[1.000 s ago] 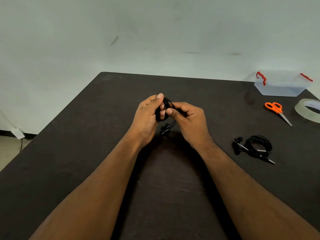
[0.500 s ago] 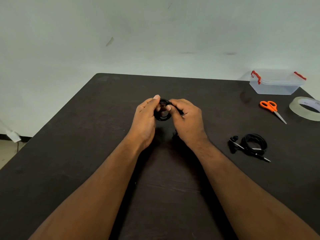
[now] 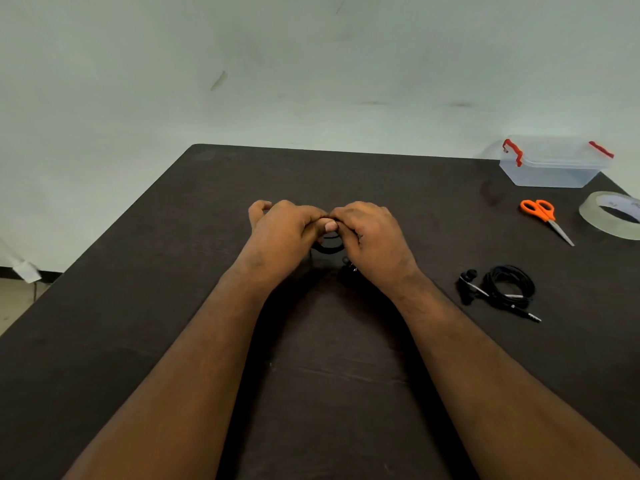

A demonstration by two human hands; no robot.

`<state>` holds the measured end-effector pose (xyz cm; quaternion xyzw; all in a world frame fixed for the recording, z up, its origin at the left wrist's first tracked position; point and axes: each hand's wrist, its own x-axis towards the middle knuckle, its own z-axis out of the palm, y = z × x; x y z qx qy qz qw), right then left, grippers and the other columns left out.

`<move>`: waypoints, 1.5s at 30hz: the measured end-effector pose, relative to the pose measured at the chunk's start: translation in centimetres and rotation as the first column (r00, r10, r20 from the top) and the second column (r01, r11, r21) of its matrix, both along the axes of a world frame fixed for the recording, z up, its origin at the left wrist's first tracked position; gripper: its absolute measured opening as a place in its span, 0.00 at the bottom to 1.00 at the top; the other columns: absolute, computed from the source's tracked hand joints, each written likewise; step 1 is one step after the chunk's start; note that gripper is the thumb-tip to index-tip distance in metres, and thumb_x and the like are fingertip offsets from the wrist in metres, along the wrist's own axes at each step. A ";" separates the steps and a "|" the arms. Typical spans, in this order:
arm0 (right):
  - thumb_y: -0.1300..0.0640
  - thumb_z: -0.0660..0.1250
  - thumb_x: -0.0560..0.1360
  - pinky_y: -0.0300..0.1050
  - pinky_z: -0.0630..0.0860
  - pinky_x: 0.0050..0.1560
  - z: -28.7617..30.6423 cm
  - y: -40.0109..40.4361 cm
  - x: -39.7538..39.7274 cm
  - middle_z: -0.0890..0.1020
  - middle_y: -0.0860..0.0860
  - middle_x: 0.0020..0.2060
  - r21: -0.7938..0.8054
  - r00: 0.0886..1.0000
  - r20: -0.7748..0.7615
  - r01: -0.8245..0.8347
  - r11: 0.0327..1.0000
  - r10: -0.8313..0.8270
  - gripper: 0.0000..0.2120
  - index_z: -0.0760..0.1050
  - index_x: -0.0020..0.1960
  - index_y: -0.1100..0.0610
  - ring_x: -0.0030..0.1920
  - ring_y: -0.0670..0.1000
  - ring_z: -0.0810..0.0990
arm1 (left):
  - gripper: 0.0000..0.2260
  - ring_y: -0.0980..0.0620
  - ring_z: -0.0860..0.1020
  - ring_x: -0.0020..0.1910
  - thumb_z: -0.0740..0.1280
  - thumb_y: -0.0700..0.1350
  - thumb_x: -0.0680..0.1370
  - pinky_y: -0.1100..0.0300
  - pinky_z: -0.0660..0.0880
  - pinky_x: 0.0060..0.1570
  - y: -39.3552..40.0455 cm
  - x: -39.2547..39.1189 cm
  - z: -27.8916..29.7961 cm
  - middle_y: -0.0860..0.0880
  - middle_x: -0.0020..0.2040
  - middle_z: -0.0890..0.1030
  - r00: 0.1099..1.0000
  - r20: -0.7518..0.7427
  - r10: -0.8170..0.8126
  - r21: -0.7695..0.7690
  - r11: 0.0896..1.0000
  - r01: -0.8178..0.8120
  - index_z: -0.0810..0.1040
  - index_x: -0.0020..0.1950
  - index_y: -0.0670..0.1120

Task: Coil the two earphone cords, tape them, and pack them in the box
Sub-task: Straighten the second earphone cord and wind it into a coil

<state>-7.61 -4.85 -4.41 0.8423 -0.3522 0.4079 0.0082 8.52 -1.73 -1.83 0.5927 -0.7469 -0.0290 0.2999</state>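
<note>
My left hand [image 3: 282,233] and my right hand [image 3: 372,237] meet over the middle of the dark table [image 3: 138,271]. Both pinch a small black earphone coil [image 3: 328,247], of which only the lower loop shows under the fingers. An earbud end hangs just below my right hand. A second black earphone cord [image 3: 505,289] lies coiled on the table to the right, its plug pointing right. The clear plastic box [image 3: 550,166] with red clips stands at the back right, lid on. A roll of clear tape [image 3: 613,214] lies at the right edge.
Orange-handled scissors [image 3: 543,216] lie between the box and the tape roll, blades pointing toward me. The table's far edge meets a pale wall. The floor shows past the table's left edge.
Both hands have turned knuckles-up and closed over the coil, hiding most of it. The loose end that hung below the hands is drawn in close under my right hand.
</note>
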 end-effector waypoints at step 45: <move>0.64 0.70 0.73 0.43 0.75 0.48 1.5 2.1 1.4 0.84 0.52 0.40 0.565 0.529 0.817 -0.656 0.500 -0.230 0.06 0.80 0.50 0.62 0.41 0.47 0.82 | 0.07 0.49 0.82 0.37 0.64 0.45 0.79 0.48 0.79 0.37 -0.5 -1.0 -2.0 0.47 0.38 0.84 0.848 -0.495 -0.192 -0.343 0.939 0.012 0.82 0.51 0.49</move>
